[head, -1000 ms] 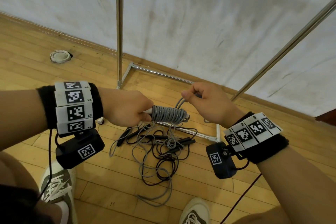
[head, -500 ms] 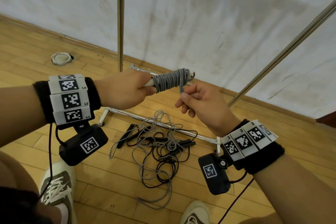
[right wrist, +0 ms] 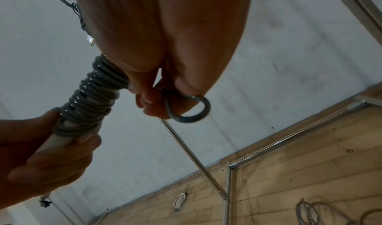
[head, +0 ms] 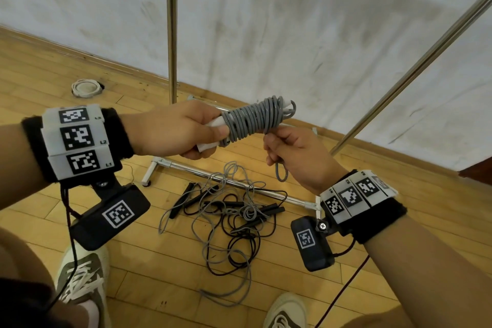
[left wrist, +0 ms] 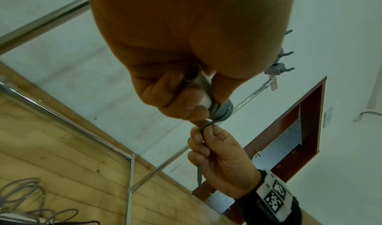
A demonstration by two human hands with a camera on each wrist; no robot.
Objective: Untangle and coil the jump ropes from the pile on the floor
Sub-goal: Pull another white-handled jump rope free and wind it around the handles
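Note:
My left hand (head: 186, 133) grips the white handles (head: 217, 123) of a grey jump rope (head: 253, 120), whose cord is wound tightly round them into a coil held up in front of the wall. My right hand (head: 290, 157) pinches the last bit of that grey cord just below the coil's far end, and a small loop (head: 281, 176) hangs under its fingers. The right wrist view shows the coil (right wrist: 93, 99) and the loop (right wrist: 192, 112) at my fingertips. On the floor lies a tangled pile (head: 234, 210) of black and grey ropes with black handles.
A chrome rack stands here: an upright pole (head: 171, 26), a slanted pole (head: 415, 66) and a base bar (head: 231, 181) on the wooden floor just behind the pile. A white round fitting (head: 86, 87) sits by the wall. My shoes (head: 82, 274) are near the pile.
Both hands have risen with the coil, away from the pile. My right hand came round from above the coil's end to below it, drawing the cord down.

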